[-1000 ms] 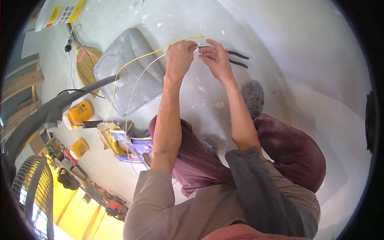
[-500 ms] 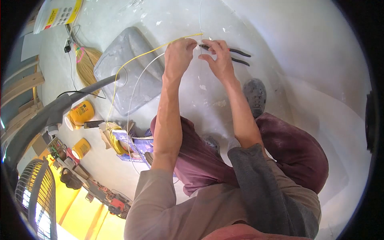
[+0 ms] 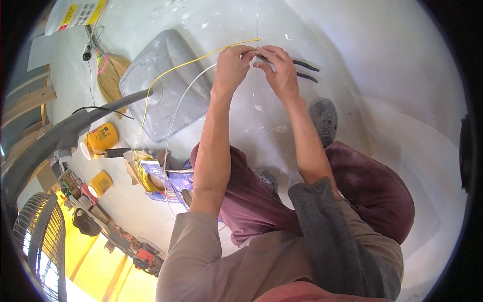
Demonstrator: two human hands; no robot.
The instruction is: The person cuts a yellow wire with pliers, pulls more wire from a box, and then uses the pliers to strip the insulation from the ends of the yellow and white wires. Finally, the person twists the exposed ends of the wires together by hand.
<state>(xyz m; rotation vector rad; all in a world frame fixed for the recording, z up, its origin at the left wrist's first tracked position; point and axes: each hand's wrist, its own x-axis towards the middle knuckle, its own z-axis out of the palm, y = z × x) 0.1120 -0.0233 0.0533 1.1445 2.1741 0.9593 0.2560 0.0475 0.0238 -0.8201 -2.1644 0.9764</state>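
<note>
My left hand (image 3: 233,69) is closed in a pinch on the white wire (image 3: 187,89), which runs up from the floor. Close beside it, my right hand (image 3: 279,71) has its fingertips at the end of that wire, its thumb held lower. A thin pale line (image 3: 258,22) comes down from the top to my fingertips; the joint there is too small to make out. The yellow wire (image 3: 201,59) passes just above my left hand and ends near the thin line. Pliers with black handles (image 3: 306,65) lie behind my right hand, their head hidden.
A grey base (image 3: 166,85) with a pole (image 3: 108,115) stands at left, near a straw broom (image 3: 111,75). A coil of yellow wire (image 3: 144,176), yellow tubs (image 3: 103,138), a fan (image 3: 43,241) and tools lie lower left. My shoe (image 3: 323,121) is at right.
The view has shifted slightly. My hands stay together at the wire end; my right fingertips have come closer to my left ones.
</note>
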